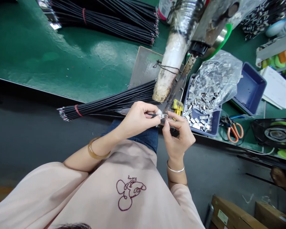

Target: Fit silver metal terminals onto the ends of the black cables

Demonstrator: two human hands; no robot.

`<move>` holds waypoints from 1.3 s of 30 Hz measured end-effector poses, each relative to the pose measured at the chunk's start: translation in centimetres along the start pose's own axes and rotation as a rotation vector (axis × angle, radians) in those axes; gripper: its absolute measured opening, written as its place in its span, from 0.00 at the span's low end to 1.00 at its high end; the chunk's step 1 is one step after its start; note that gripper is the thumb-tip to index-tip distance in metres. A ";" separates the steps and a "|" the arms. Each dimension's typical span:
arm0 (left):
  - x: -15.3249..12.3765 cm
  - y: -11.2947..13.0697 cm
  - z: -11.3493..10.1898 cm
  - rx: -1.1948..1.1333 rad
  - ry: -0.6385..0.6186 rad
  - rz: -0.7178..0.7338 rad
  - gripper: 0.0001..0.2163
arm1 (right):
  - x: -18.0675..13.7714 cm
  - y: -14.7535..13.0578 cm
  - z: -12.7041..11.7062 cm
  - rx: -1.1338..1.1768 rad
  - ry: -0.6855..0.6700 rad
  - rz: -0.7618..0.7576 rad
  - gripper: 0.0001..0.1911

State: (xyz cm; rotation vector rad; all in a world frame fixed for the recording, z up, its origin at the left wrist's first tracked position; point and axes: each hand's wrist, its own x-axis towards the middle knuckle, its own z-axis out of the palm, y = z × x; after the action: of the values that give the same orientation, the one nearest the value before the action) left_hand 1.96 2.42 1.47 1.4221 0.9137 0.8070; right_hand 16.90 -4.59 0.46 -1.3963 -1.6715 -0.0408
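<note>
My left hand [143, 117] pinches the end of a black cable [152, 115], and something white covers a fingertip. Facing it, my right hand [178, 128] has thumb and fingers closed on a small metal connector shell [165, 115] at the cable's end. Whether the shell is fully seated on the cable, I cannot tell. Behind my left hand lies a bundle of black cables [114, 98], tied with a red band near its stripped ends. Just right of my right hand, a blue tray [215, 127] holds many loose metal shells [202, 108], partly inside a clear plastic bag.
A soldering stand with a wrapped white tube [170, 60] rises just beyond my hands. More black cable bundles [109, 19] lie at the back left. To the right are a second blue tray [251, 86], orange-handled pliers [235, 132] and a fan [278, 133].
</note>
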 end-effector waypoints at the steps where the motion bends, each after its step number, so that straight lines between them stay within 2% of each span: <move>1: -0.1 0.0 0.0 0.007 -0.017 0.009 0.06 | -0.1 0.0 -0.1 -0.016 0.004 -0.004 0.08; 4: -0.5 0.0 0.2 0.071 -0.061 0.066 0.05 | -0.1 0.1 -0.3 -0.055 0.043 -0.010 0.09; 6: -0.9 -0.1 0.2 0.157 -0.034 0.143 0.04 | 0.0 0.1 -0.4 -0.020 0.066 0.032 0.09; 9: -1.5 -0.4 0.2 0.246 0.021 0.254 0.06 | 0.1 0.1 -0.4 0.132 0.064 0.210 0.06; 12: -1.8 -0.5 0.1 0.159 -0.019 0.208 0.12 | 0.0 -0.1 -0.2 0.206 0.035 0.332 0.02; 16: -1.7 -0.4 0.1 -0.053 -0.032 0.065 0.10 | -0.1 -0.2 0.0 0.118 0.013 0.226 0.04; 21: -1.3 -0.7 0.4 -0.108 0.030 0.043 0.09 | 0.0 -0.1 0.2 0.017 0.030 0.063 0.06; 33: -0.8 -0.5 0.8 -0.055 0.118 0.029 0.08 | 0.6 -0.2 0.4 -0.028 0.027 0.045 0.04; 39: -0.8 -0.6 0.6 -0.110 0.047 0.026 0.06 | -0.3 -0.4 0.0 -0.030 -0.005 0.015 0.07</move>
State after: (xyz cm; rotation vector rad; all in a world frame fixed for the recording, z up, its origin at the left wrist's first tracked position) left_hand 2.07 1.47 0.87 1.3263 0.8750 0.8996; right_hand 16.56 -4.94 0.47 -1.4326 -1.6708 -0.0538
